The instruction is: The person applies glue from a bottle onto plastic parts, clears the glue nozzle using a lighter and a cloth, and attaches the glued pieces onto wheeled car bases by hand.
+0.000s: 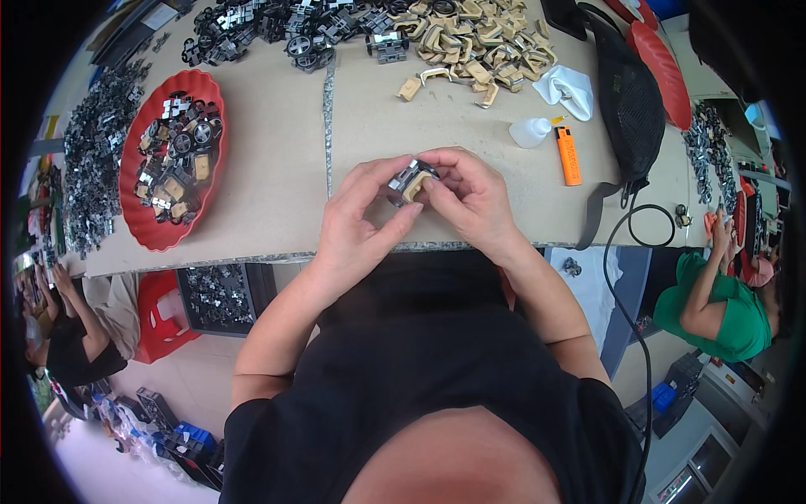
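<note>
Above the table's near edge, my left hand (pixel 361 210) and my right hand (pixel 474 197) both grip one small toy car chassis (pixel 408 178), dark with silver parts. A tan plastic piece (pixel 417 188) sits against its near side, under my right thumb. My left fingers hold the far left side of the chassis, partly hiding it. Whether the tan piece is seated in the chassis, I cannot tell. Beyond my hands lie a heap of loose tan pieces (pixel 478 46) and a pile of dark chassis with wheels (pixel 311 29).
A red scalloped basket (pixel 132 181) at the left holds tan and dark assemblies. Toward the right are a small white bottle (pixel 529 133), an orange lighter (pixel 568 157), a white cloth (pixel 567 91) and a black bag (pixel 630 109) with a cable. Other people work at both sides.
</note>
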Available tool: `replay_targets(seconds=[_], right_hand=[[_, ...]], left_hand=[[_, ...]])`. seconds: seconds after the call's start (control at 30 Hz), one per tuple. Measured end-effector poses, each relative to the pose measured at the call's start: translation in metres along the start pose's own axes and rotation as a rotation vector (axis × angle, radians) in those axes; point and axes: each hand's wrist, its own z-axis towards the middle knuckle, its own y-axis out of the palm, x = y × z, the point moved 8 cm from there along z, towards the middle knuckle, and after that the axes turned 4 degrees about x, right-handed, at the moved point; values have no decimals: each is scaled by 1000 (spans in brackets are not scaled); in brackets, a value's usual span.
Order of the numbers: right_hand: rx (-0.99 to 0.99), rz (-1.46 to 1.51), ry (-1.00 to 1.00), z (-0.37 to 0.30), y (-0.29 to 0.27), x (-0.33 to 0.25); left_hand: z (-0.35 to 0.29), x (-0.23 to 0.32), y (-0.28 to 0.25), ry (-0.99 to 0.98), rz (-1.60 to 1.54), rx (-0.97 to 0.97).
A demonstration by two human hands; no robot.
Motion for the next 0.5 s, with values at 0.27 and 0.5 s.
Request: replay_targets(seconds=[0.27,0.5], right_hand=[[98,-238,-212,-2,-3,-11],[79,58,119,2,-3,4]], left_hand=[[-1,-14,5,-209,-206,-35],[-4,-31,4,-504,-547,-12]])
